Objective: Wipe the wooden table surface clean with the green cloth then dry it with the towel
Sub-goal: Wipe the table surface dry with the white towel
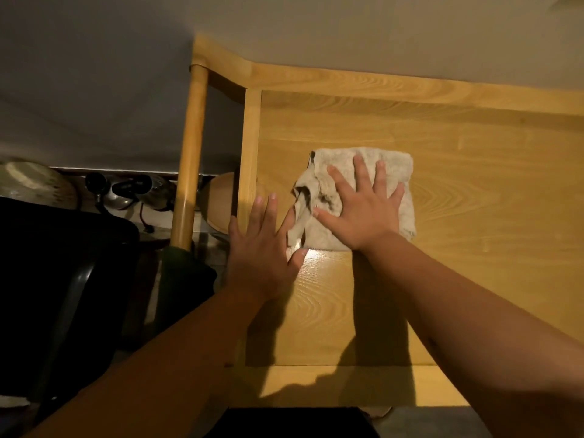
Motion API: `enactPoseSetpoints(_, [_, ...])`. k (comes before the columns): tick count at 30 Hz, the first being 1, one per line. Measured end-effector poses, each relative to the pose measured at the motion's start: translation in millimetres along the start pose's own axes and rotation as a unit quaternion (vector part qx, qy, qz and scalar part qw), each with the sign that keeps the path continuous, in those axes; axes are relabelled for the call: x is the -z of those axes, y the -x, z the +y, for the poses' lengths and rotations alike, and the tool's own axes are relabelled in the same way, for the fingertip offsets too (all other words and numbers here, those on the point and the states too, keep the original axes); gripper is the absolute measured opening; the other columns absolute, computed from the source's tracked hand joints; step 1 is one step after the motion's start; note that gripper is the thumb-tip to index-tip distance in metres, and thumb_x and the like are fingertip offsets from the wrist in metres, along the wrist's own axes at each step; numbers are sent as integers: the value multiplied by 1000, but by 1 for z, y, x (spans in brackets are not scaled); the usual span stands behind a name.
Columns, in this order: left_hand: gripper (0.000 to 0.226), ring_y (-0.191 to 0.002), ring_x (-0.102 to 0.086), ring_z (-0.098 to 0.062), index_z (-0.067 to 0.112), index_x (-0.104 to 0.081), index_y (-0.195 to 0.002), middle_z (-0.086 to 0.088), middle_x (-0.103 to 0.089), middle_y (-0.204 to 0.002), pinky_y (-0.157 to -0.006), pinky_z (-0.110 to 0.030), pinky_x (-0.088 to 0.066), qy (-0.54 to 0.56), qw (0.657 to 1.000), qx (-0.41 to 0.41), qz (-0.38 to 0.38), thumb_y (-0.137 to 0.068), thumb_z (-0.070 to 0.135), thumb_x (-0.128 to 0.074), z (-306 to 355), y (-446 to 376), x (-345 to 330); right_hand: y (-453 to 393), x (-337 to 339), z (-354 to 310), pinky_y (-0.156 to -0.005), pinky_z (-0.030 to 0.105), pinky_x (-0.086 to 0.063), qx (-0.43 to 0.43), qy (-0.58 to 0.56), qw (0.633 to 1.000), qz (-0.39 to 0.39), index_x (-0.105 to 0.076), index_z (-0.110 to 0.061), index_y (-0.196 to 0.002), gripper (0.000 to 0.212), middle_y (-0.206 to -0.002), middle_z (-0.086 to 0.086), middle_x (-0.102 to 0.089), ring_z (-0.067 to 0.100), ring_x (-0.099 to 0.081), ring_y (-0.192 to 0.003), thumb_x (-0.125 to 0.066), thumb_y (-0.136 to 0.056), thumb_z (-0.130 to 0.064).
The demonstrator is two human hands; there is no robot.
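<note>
- Table (474,248) of light wood with visible grain filled most of the view; a raised wooden rim ran along its far and left sides, and a round wooden post (189,159) stood at the far-left corner.
- Wall (94,74), pale and plain, rose behind the table.
- Dark bulky object (63,279) sat off the table's left edge; what it was could not be told.
- Clutter of metal and dark items (126,191) lay beyond the post on the left, too dim to identify.
- Towel (398,178), beige and crumpled, lay on the table top left of centre, well clear of the near edge; its left side was bunched into folds.
- Right hand (363,210) lay flat on the towel, palm down, fingers straight and spread, pressing the cloth to the wood rather than gripping it.
- Left hand (262,260) rested palm down on the bare wood at the table's left edge, fingers straight and spread; its fingertips were just beside the towel's bunched left side, contact uncertain. It held nothing.
- Patch of bright glare (316,257) showed on the surface between the two hands.
</note>
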State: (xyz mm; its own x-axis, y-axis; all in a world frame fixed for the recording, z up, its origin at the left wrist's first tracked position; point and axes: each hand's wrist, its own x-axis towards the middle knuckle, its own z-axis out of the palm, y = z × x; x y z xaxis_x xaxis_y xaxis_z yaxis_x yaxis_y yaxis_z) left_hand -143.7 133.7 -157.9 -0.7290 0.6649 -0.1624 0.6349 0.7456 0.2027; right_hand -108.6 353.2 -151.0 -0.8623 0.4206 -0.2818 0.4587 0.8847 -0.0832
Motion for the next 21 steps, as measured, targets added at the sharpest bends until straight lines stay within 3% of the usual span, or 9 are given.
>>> enactPoseSetpoints(4, [75,-155,-17,-37,25,-38,-148,-16,-19,-168,-110,-72,-24,-16,1000,-12,17,-88,69,-40,1,-2,0,-49,15,2,-111,73,2,5,0,1000,8,3,-54,-151,90,-167,-3,11,35,17,-151,-11,-73,-97])
enactPoseSetpoints(8, [82,-154,-15,-36,27,-32,-156,-17,-19,-168,-112,-68,-15,-12,1000,-10,22,-87,71,-43,1,-3,0,-91,27,1,-111,73,1,3,0,1000,19,-1,-53,-152,91,-168,-2,7,37,13,-151,-10,-73,-97])
enactPoseSetpoints(12, [86,-154,-14,-36,27,-30,-157,-14,-17,-168,-110,-71,-21,-26,1000,-8,12,-84,72,-43,1,-2,0,-127,35,2,-111,74,0,5,-1,1000,29,-2,-53,-152,91,-168,-1,3,37,11,-151,-10,-73,-97])
enactPoseSetpoints(21, [91,-156,-7,-34,30,-25,-160,-13,-13,-169,-111,-70,-15,-21,1000,-6,20,-82,73,-44,1,-2,-5,-186,52,1,-111,73,-4,-4,-1,999,44,-5,-52,-151,89,-166,2,-7,39,2,-152,-11,-73,-95])
